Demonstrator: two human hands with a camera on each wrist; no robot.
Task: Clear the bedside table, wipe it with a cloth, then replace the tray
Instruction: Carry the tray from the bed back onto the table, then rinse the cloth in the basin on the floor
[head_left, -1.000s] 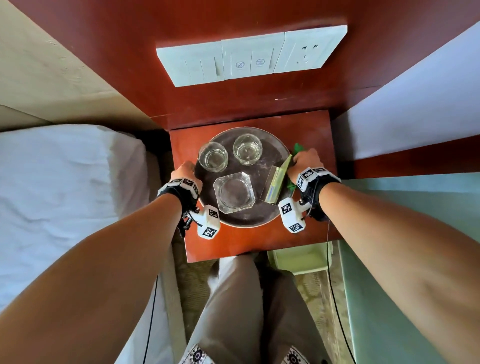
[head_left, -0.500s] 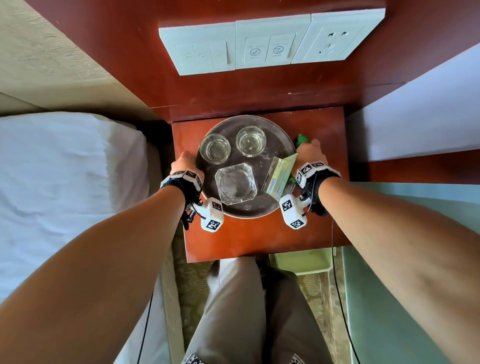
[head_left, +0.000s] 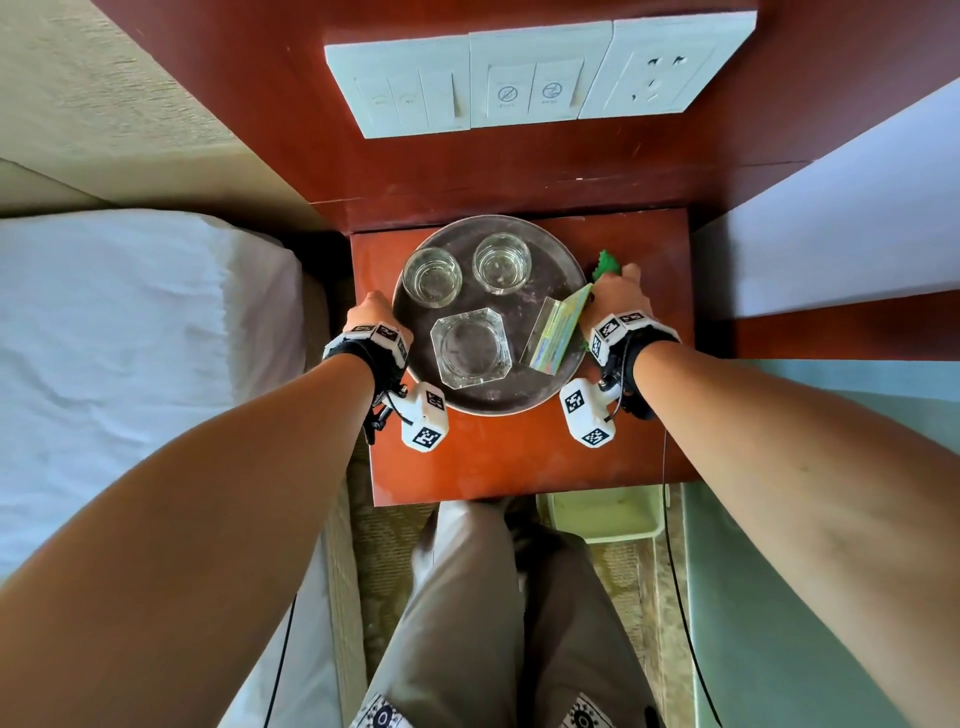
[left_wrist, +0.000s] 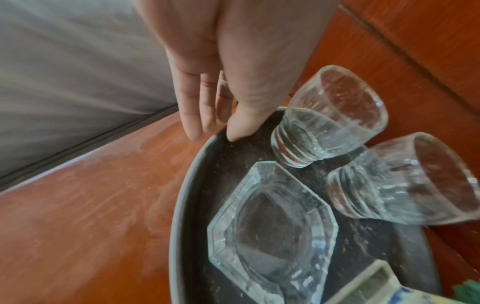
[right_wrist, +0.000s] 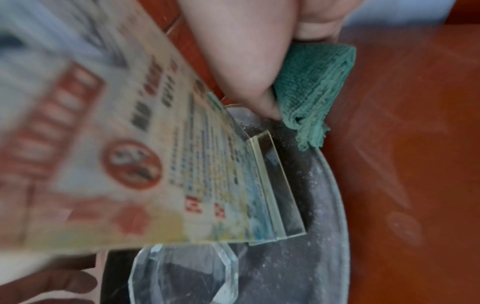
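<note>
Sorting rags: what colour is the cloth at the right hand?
Green; the cloth shows best in the right wrist view.

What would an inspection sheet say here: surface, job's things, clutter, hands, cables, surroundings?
Surface: red-brown table, glossy, with faint streaks.
Job's things: round tray on the table's back half; whether it is fully set down is unclear. Green cloth at its right rim.
Clutter: on the tray, two glasses, an ashtray and a card stand, all upright.
Hands: left hand pinches the left rim; right hand holds the cloth, thumb on the right rim.
Cables: black leads run down from the wrists.
Surroundings: bed on the left, switch panel on the wall, pale bin on the floor.
</note>
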